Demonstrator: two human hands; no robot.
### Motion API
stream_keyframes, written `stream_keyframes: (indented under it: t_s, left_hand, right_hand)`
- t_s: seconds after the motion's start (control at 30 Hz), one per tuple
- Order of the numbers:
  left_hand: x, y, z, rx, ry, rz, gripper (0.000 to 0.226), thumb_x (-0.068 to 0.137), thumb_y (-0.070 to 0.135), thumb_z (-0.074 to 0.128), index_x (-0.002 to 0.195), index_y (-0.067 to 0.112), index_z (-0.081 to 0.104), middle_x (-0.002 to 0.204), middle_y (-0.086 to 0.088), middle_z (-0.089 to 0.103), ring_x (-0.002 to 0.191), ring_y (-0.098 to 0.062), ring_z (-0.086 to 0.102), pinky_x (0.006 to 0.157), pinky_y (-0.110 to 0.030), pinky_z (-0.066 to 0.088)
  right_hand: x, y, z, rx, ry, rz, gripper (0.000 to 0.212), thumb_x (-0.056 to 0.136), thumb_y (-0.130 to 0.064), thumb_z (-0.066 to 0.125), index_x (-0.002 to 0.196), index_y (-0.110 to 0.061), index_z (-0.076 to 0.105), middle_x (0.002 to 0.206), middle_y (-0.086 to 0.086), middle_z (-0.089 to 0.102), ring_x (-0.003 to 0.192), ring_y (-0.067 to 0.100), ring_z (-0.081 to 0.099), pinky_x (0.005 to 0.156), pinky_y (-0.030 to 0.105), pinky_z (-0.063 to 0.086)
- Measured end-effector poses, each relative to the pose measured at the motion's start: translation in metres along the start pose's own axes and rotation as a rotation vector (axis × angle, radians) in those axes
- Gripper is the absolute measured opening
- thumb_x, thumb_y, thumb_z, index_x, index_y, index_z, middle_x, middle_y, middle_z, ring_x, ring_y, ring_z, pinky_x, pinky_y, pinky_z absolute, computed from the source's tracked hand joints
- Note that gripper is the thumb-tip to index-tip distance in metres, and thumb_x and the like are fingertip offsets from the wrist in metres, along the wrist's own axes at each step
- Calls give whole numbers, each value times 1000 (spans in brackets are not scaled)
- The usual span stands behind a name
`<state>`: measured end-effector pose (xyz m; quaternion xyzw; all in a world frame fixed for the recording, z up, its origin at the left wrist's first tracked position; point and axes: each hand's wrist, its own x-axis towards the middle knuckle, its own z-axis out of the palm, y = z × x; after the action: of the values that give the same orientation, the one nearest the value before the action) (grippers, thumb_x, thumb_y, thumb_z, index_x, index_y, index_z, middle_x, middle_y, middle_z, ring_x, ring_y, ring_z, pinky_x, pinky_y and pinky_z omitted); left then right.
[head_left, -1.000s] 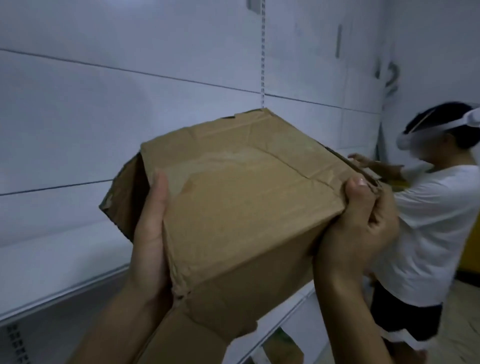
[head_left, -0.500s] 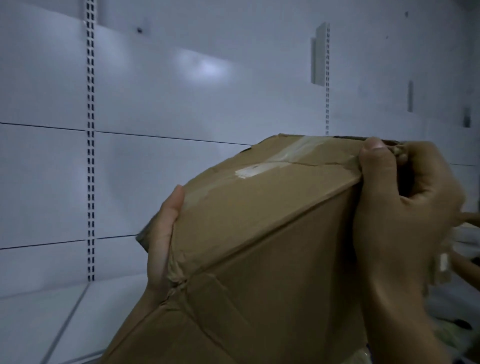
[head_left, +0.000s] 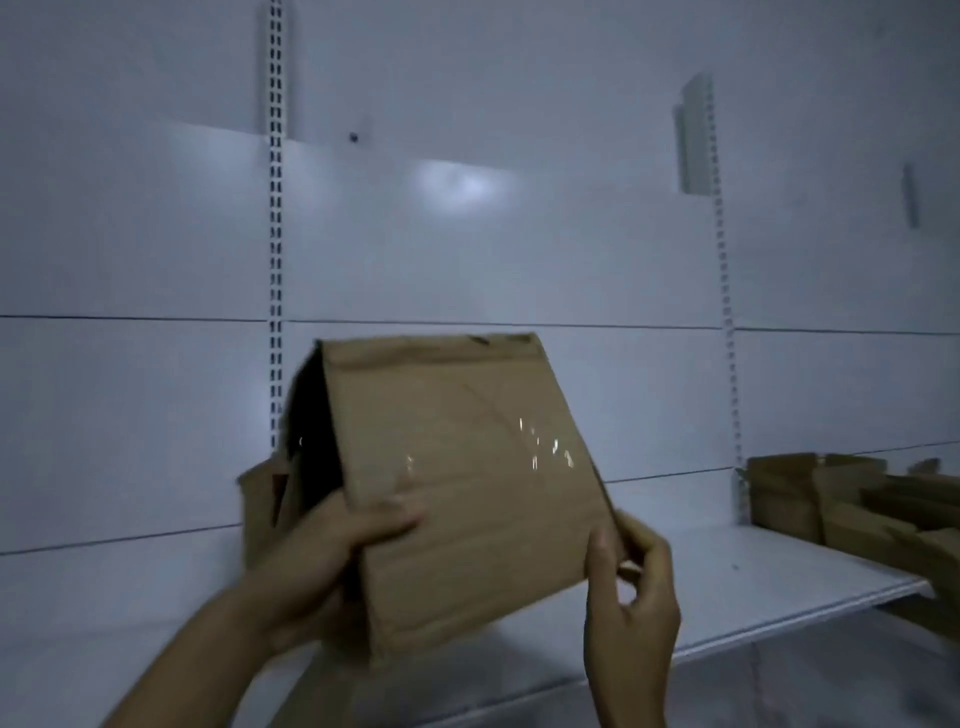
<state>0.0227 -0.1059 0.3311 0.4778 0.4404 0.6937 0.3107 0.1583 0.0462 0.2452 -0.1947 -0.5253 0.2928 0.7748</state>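
The person holds the cardboard box in the air in front of the shelf, not yet resting on it. The box rises toward 12 o'clock from both hands, which grasp it at its lower corners. The left hand has its grip closed on the 7 o'clock corner, thumb laid over the front face and fingers curled behind. The right hand pinches the edge at the 4 o'clock corner between thumb and fingers. The box is tilted, its lower edge sloping up toward 3 o'clock, and its dark open mouth faces 9 o'clock, with a loose flap hanging beside the left hand. The left hand sits nearer the opening, so it seems the one to steady that side as the box goes down. The shelf board beneath is flat, white and smooth, and runs from 8 o'clock to 3 o'clock. There looks to be room straight ahead, since the other cartons stand well apart at 3 o'clock. Slotted uprights line the back panel behind
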Motion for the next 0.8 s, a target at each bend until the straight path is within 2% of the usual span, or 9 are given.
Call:
stream_keyframes:
  t_s: [0.03,0.1,0.2,0.3,0.37,0.53,0.63,0.73,0.8]
  left_hand:
    - [-6,-20,1,46,-30,-21,69,36,26,96,95,2,72,100,-17,72,87,-29,71,70,-33,59]
    - [-10,-57,0,126,-23,-69,55,59,24,89,105,4,68,101,-7,74,94,-21,70,80,-28,57]
    - [-5,-90,7,315,-37,-128,39,84,19,71,118,20,54,110,11,67,103,-6,63,88,-22,51]
    - [3,-108,6,405,-144,-218,44,86,28,68,126,27,48,123,7,60,113,-9,58,101,-33,47]
    - [4,-107,7,464,-139,-208,33,87,27,65,116,33,49,117,9,60,110,-9,59,99,-34,48]
    - [9,-71,21,831,-229,-30,11,91,31,59,97,30,50,103,8,59,92,-1,57,80,-13,50]
    - [10,-50,26,998,-279,-16,13,93,33,57,87,26,48,89,8,55,76,0,52,61,-7,42]
    - [13,-44,54,1146,-399,175,20,97,31,49,102,15,58,97,-7,63,83,-18,59,68,-22,49]
    - [20,-48,74,1279,-434,373,33,93,40,41,99,13,57,96,-8,65,85,-25,61,72,-33,50]
  right_hand:
    - [-17,22,3,-51,-52,65,17,87,-42,54,105,-42,53,111,-17,60,108,11,55,93,31,45]
    - [-46,57,7,-156,-131,137,34,87,-49,44,117,-34,51,132,2,52,126,21,45,104,40,37]
    - [-53,72,9,-337,-179,132,67,85,-63,28,138,-24,44,153,6,30,142,22,25,114,47,24]
    - [-50,71,9,-346,-283,8,76,85,-74,24,146,-30,30,157,-6,16,145,10,13,116,38,17]
    - [-48,66,13,-305,-345,-63,73,85,-77,22,146,-36,22,159,-7,12,145,3,9,114,31,15]
    - [-32,63,12,-149,-180,3,95,75,-84,35,149,-26,19,158,-2,17,145,9,16,116,38,21]
    - [-31,61,12,-40,-122,85,109,62,-90,45,149,-30,16,158,-6,16,144,8,19,113,30,23]
    - [-33,66,12,64,19,208,119,58,-93,45,150,-23,18,154,-9,22,140,9,27,113,35,29]
    - [-29,71,8,85,139,206,106,67,-89,42,147,-21,27,150,2,35,134,17,39,109,41,36]
